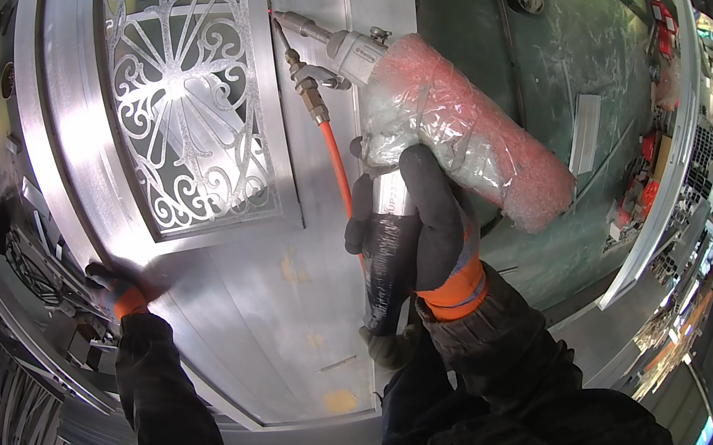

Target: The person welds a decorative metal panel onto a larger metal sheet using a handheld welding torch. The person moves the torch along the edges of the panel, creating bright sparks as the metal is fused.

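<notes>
In my right hand (432,232), gloved in dark grey with an orange cuff, is the black-taped handle of a handheld welding gun (391,196). Pink and clear bubble wrap (475,139) covers its thick body. The narrow metal nozzle (306,27) points left, its tip at a red dot by a panel seam. Below it, a brass-fitted wire guide (310,95) on an orange hose (335,161) angles to the same spot. My left hand (115,288), in a matching glove, is curled at the near left edge of a grey metal door (254,317); some fingertips are hidden.
A scrollwork grille (182,74) fills the door's framed opening. Beyond it at right lies a scuffed dark green surface (567,61) with a pale strip (585,131). Cables (31,265) hang at far left. Shelves with small parts (701,169) stand at far right.
</notes>
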`<state>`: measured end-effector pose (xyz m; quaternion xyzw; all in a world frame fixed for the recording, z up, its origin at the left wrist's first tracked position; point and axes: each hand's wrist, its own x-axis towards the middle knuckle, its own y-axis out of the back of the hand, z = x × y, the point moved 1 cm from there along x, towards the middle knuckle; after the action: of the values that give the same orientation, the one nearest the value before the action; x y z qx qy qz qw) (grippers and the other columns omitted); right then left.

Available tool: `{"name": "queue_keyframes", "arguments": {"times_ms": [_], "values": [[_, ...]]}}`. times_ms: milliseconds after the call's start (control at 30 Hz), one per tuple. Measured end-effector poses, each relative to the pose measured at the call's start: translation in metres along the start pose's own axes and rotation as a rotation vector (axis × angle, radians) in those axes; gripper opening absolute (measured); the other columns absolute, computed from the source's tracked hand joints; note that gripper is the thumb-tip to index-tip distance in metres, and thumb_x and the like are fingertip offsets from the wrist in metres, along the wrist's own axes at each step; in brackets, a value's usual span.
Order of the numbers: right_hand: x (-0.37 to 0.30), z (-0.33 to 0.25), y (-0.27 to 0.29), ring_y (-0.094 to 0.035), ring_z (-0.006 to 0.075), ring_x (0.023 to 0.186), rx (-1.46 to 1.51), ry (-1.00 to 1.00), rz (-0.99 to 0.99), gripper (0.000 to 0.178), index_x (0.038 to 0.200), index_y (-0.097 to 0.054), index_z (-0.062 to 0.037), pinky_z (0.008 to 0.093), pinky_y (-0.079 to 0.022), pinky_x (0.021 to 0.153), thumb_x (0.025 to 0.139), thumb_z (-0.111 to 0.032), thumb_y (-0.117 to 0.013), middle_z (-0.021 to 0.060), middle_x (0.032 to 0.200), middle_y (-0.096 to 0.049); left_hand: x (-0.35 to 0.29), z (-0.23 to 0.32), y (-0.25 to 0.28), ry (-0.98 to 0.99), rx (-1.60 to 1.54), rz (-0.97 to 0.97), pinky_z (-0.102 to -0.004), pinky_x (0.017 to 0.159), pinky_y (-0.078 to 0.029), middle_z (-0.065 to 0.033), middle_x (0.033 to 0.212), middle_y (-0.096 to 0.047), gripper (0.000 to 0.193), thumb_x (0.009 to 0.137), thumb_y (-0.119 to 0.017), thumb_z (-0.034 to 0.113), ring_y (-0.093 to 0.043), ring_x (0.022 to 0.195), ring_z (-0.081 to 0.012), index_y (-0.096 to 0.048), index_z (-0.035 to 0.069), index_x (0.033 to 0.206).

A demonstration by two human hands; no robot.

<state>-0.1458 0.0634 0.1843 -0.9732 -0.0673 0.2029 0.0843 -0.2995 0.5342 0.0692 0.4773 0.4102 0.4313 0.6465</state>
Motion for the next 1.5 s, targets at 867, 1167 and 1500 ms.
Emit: {"name": "queue_keyframes", "arguments": {"times_ms": [867, 1167, 1500], "values": [[0.017, -0.032, -0.003, -0.062, 0.0197, 0.054, 0.185, -0.304, 0.088, 0.036, 0.098, -0.061, 0.0014, 0.0320, -0.052, 0.050, 0.103, -0.026, -0.039, 0.0122, 0.070, -0.063, -0.009, 0.011, 0.011, 0.032, 0.028, 0.012, -0.0464, 0.101, -0.047, -0.0211, 0.134, -0.061, 0.071, 0.101, -0.039, 0.061, -0.058, 0.123, -0.0382, -0.056, 0.003, 0.138], [0.017, -0.031, 0.010, -0.064, 0.0203, 0.056, 0.226, -0.432, 0.103, 0.043, 0.082, -0.064, -0.0008, 0.0331, -0.052, 0.052, 0.093, -0.043, -0.062, 0.0098, 0.068, -0.063, -0.010, 0.017, 0.009, 0.044, 0.067, 0.044, -0.0493, 0.099, -0.046, -0.0214, 0.133, -0.062, 0.079, 0.097, -0.036, 0.069, -0.059, 0.120, -0.0402, -0.058, 0.003, 0.135], [0.013, -0.028, 0.013, -0.061, 0.0185, 0.054, 0.263, -0.418, 0.110, 0.045, 0.078, -0.064, -0.0017, 0.0324, -0.050, 0.050, 0.096, -0.043, -0.059, 0.0083, 0.065, -0.061, -0.012, 0.017, 0.009, 0.005, 0.048, 0.055, -0.0494, 0.096, -0.049, -0.0249, 0.130, -0.062, 0.079, 0.097, -0.040, 0.069, -0.061, 0.117, -0.0414, -0.056, 0.001, 0.134]]}}
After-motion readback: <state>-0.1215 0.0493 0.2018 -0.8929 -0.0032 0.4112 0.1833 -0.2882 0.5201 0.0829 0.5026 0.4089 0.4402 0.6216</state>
